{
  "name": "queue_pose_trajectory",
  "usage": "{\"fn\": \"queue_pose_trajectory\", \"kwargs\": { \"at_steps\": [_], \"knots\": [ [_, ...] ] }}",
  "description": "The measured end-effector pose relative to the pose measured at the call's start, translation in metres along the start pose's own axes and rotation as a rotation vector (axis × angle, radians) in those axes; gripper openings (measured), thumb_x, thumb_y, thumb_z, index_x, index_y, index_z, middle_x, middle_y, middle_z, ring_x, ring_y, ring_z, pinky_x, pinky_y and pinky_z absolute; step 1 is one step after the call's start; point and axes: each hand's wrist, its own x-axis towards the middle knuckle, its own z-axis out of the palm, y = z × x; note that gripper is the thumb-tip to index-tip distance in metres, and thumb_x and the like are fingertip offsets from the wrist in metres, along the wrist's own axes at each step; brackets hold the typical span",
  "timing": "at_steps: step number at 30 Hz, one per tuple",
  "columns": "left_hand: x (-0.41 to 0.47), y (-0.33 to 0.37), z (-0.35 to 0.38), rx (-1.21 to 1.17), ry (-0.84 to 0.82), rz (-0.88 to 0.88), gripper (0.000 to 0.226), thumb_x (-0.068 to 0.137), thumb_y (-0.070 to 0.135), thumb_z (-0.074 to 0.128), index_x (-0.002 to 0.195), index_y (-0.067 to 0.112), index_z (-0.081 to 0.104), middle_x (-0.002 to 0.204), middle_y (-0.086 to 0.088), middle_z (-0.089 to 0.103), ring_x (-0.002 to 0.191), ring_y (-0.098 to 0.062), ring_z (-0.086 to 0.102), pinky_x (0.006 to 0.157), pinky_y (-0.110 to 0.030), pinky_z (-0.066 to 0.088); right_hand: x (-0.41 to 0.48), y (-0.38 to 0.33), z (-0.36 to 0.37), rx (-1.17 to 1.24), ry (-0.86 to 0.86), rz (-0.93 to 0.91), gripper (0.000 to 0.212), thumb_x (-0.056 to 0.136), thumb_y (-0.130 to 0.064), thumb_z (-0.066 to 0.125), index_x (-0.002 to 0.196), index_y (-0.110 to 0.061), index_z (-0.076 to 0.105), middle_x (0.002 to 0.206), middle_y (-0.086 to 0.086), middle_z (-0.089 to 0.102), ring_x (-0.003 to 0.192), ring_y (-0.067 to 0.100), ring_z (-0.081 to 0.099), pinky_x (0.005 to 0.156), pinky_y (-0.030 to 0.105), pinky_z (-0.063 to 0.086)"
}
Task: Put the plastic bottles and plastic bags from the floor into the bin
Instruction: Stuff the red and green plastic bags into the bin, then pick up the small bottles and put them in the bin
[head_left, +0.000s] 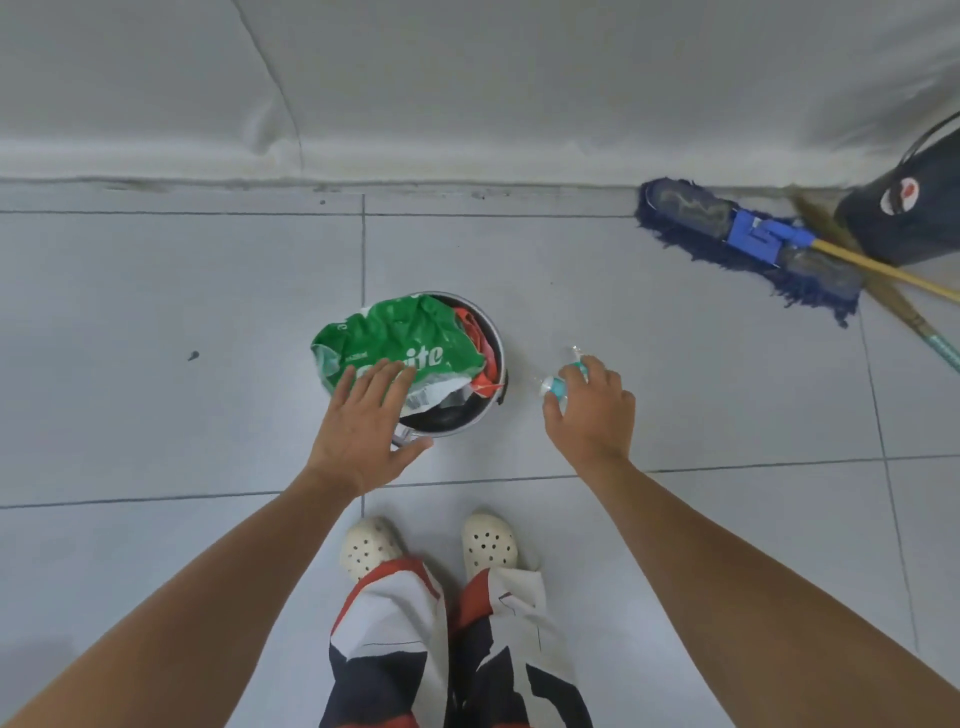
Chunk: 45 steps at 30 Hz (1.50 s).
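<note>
Two hands are at work around the bin (491, 332), which sits on the tiled floor (156, 291) just ahead of my feet. My left hand (363, 421) rests with its fingers spread flat on the green plastic bag (400, 338) that bulges over the bin's near-left rim, gripping nothing. My right hand (592, 410) is just right of the bin, fingers curled around a small clear plastic bottle (563, 376) with a teal label, held above the floor and not yet over the opening. As I judge it, the step in hand is getting that bottle in while the bag is kept down. To do it well I would press the green bag deeper with the flat left palm so it stops springing out, carry the bottle across to the open far-right part of the bin where red plastic (475, 338) shows, and let go only once it is inside the rim; dropped onto the puffed bag, it would likely roll off. Counting: one bin, one green bag, at least one red piece of plastic inside, one bottle in my grip. I see no other bottles or bags on the floor here. Well to the far right of the bin lie one blue mop (748, 234) and one dark bucket (909, 208) by the wall.
</note>
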Motion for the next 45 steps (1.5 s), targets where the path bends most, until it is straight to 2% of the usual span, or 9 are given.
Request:
{"fn": "queue_pose_trajectory", "kwargs": {
  "at_steps": [3, 7, 11, 18, 21, 29, 36, 41, 45],
  "knots": [
    [0.028, 0.043, 0.03, -0.209, 0.067, 0.081, 0.066, 0.085, 0.054, 0.045, 0.13, 0.006, 0.049, 0.13, -0.018, 0.052, 0.12, -0.036, 0.048, 0.1, -0.049, 0.041, 0.01, 0.038, 0.023, 0.068, 0.008, 0.134, 0.037, 0.089, -0.035, 0.053, 0.12, -0.014, 0.057, 0.133, 0.009, 0.051, 0.111, 0.029, 0.051, 0.083, 0.04, 0.045],
    [0.076, 0.104, 0.105, -0.37, 0.023, 0.082, 0.061, 0.087, 0.046, 0.056, 0.134, 0.01, 0.045, 0.137, -0.016, 0.045, 0.126, -0.033, 0.042, 0.105, -0.044, 0.038, 0.034, 0.088, 0.074, 0.173, 0.003, 0.284, 0.041, 0.087, -0.038, 0.056, 0.12, -0.014, 0.056, 0.133, 0.008, 0.05, 0.113, 0.029, 0.051, 0.085, 0.04, 0.045],
    [0.136, 0.145, 0.189, -0.483, -0.015, -0.157, 0.085, 0.085, 0.053, 0.056, 0.148, 0.012, 0.017, 0.155, -0.013, 0.019, 0.144, -0.026, 0.014, 0.117, -0.04, 0.018, 0.068, 0.129, 0.132, 0.209, 0.011, 0.321, 0.052, 0.084, -0.043, 0.06, 0.124, -0.013, 0.05, 0.133, 0.008, 0.05, 0.114, 0.03, 0.051, 0.085, 0.04, 0.044],
    [0.217, 0.148, 0.275, -0.509, 0.011, -0.473, 0.098, 0.075, 0.044, 0.073, 0.146, 0.009, 0.016, 0.149, -0.013, 0.026, 0.139, -0.028, 0.023, 0.11, -0.039, 0.029, 0.129, 0.156, 0.2, 0.253, -0.016, 0.395, 0.056, 0.085, -0.044, 0.059, 0.129, -0.012, 0.045, 0.131, 0.009, 0.048, 0.117, 0.029, 0.048, 0.086, 0.041, 0.044],
    [0.233, 0.146, 0.296, -0.408, -0.03, -0.397, 0.095, 0.074, 0.038, 0.076, 0.145, 0.013, 0.018, 0.147, -0.011, 0.029, 0.137, -0.027, 0.025, 0.108, -0.04, 0.033, 0.143, 0.16, 0.222, 0.251, -0.052, 0.381, 0.055, 0.087, -0.041, 0.058, 0.131, -0.012, 0.042, 0.132, 0.009, 0.048, 0.118, 0.029, 0.047, 0.084, 0.04, 0.044],
    [0.256, 0.161, 0.335, 0.097, -0.201, 0.094, 0.071, 0.079, 0.022, 0.07, 0.136, 0.015, 0.029, 0.14, -0.009, 0.037, 0.133, -0.029, 0.03, 0.112, -0.044, 0.025, 0.169, 0.185, 0.258, 0.151, -0.19, 0.337, 0.042, 0.09, -0.029, 0.06, 0.124, -0.012, 0.042, 0.12, 0.01, 0.057, 0.111, 0.028, 0.052, 0.075, 0.037, 0.043],
    [0.237, 0.15, 0.343, 0.068, -0.215, 0.041, 0.057, 0.081, 0.014, 0.067, 0.13, 0.014, 0.037, 0.125, -0.009, 0.05, 0.114, -0.029, 0.047, 0.096, -0.037, 0.038, 0.178, 0.179, 0.272, 0.095, -0.238, 0.255, 0.036, 0.09, -0.025, 0.061, 0.118, -0.007, 0.045, 0.115, 0.012, 0.059, 0.106, 0.03, 0.055, 0.072, 0.033, 0.037],
    [0.209, 0.136, 0.332, -0.031, -0.213, -0.084, 0.055, 0.079, 0.015, 0.07, 0.126, 0.016, 0.041, 0.12, -0.007, 0.053, 0.108, -0.026, 0.049, 0.09, -0.033, 0.042, 0.177, 0.17, 0.277, 0.112, -0.321, 0.311, 0.038, 0.091, -0.024, 0.058, 0.121, -0.004, 0.046, 0.124, 0.016, 0.051, 0.115, 0.032, 0.051, 0.091, 0.041, 0.044],
    [0.163, 0.12, 0.309, -0.111, -0.235, -0.169, 0.044, 0.084, 0.023, 0.065, 0.121, 0.015, 0.043, 0.115, -0.007, 0.053, 0.103, -0.025, 0.051, 0.08, -0.033, 0.045, 0.161, 0.167, 0.263, 0.201, -0.31, 0.362, 0.048, 0.089, -0.027, 0.061, 0.123, 0.003, 0.046, 0.127, 0.023, 0.049, 0.117, 0.038, 0.05, 0.094, 0.042, 0.045]
  ]
}}
